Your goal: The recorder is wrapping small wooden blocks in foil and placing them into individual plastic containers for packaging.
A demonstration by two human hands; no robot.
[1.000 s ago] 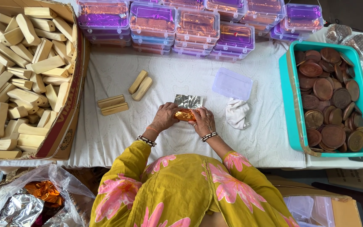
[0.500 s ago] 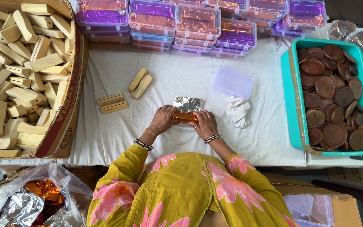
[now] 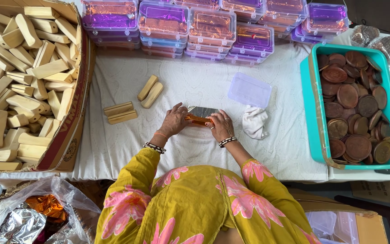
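You are looking straight down at a table covered in a white cloth (image 3: 195, 86), with your yellow, pink-flowered sleeves at the bottom of the view. Your left hand (image 3: 173, 121) and your right hand (image 3: 220, 126) meet at the middle of the cloth, each one curled closed over one end of a small orange foil-wrapped block (image 3: 197, 119), fingers on top and thumbs tucked at its near side. A sheet of silver foil (image 3: 201, 111) lies under and just behind the block, touching your fingertips. Just to the right of your right hand sits a crumpled white rag (image 3: 254, 123), and beyond it, farther from you, a clear plastic lid (image 3: 249, 90) lies flat. To the left of your left hand two pairs of bare wooden blocks (image 3: 120, 112) rest on the cloth, one pair lying level, the other set at a slant nearer the back. A large cardboard box (image 3: 71, 135) heaped with more wooden blocks fills the left edge. Along the far edge stand stacks of clear plastic boxes (image 3: 204, 29) with purple and orange contents. At the right, well apart from your hands, a teal tray (image 3: 313, 113) holds brown round discs (image 3: 353, 99). At the bottom left, below the table, a plastic bag (image 3: 32, 217) holds crumpled orange and silver foil.
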